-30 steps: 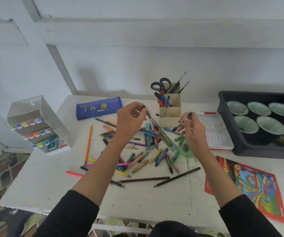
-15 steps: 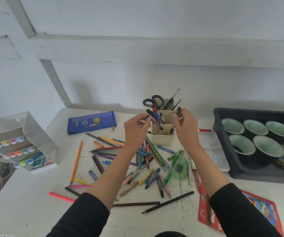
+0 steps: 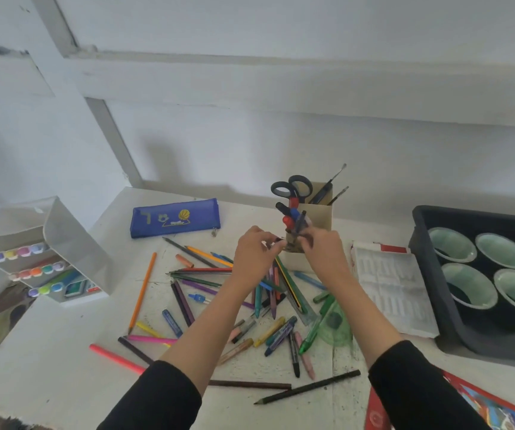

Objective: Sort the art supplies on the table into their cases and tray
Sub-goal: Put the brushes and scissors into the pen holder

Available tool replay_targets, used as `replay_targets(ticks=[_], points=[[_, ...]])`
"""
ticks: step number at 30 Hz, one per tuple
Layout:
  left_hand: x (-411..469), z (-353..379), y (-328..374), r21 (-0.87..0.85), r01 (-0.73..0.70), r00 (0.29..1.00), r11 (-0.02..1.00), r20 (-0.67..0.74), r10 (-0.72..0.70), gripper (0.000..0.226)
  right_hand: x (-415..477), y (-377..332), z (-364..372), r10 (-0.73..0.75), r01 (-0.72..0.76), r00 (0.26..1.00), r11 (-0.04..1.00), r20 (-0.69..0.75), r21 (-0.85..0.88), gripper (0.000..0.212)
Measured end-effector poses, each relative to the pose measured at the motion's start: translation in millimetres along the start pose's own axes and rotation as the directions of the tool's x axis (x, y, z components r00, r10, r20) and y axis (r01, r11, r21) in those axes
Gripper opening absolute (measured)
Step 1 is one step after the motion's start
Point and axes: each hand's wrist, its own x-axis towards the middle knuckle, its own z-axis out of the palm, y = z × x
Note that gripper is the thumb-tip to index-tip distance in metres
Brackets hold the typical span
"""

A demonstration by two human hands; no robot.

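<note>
Art supplies (image 3: 206, 270) are lying scattered across the middle of the white table (image 3: 48, 352): coloured pencils, crayons and pens are crossing one another in a loose heap under and between the two forearms. An orange pencil (image 3: 143, 290) is lying at the heap's left edge and a pink marker (image 3: 113, 356) is lying nearer the front. A black pencil (image 3: 309, 387) and a brown pencil (image 3: 250, 384) are lying closest to the person. A green protractor (image 3: 337, 328) is sitting just beside the right forearm.

Both hands are meeting at the front of a beige holder (image 3: 321, 212), which is standing behind the heap. The right hand (image 3: 323, 254) is pinching a dark pen (image 3: 300, 225) and holding it nearly upright over the holder's front compartment. The left hand (image 3: 254, 252) is hovering just beside it with its fingers curling toward the thumb; blur is hiding whether it is gripping anything. Scissors (image 3: 292, 189) are sticking up out of the holder, handles upward.

A blue pencil case (image 3: 175, 217) is lying flat at the back left. A clear marker case (image 3: 48, 259) is standing at the left edge with rows of markers inside. A black tray (image 3: 419, 240) is sitting at the right, holding pale green cups (image 3: 451, 243).
</note>
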Motion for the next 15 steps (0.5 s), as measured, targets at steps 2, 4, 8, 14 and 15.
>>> replay_targets(ticks=[2, 4, 8, 14, 15], points=[[-5.9, -4.8, -1.5, -0.04, 0.0, 1.0, 0.999, 0.008, 0.0, 0.022, 0.7, 0.2, 7.6, 0.009, -0.009, 1.0, 1.0, 0.025, 0.006, 0.024], [-11.6, -9.7, -5.0, -0.081, 0.001, 1.0, 0.997, -0.005, -0.001, 0.023, 0.5, 3.7, 10.7, 0.001, -0.002, 0.999, 0.999, 0.035, 0.043, 0.024], [-23.2, -23.4, -19.3, -0.097, 0.002, 1.0, 0.995, -0.002, -0.003, 0.015, -7.1, 13.4, 12.2, -0.057, 0.059, 0.998, 0.99, -0.024, 0.129, 0.033], [-48.5, -51.7, -44.6, -0.039, 0.026, 0.999, 0.999, 0.036, -0.025, 0.01, -35.8, 6.6, 9.6, -0.161, 0.207, 0.934, 0.971, -0.319, 0.118, 0.027], [-53.8, -56.6, -48.0, -0.02, 0.026, 0.998, 0.999, 0.055, -0.025, 0.008, -41.5, 5.0, 11.5, -0.178, 0.23, 0.92, 0.967, -0.349, 0.113, 0.028]])
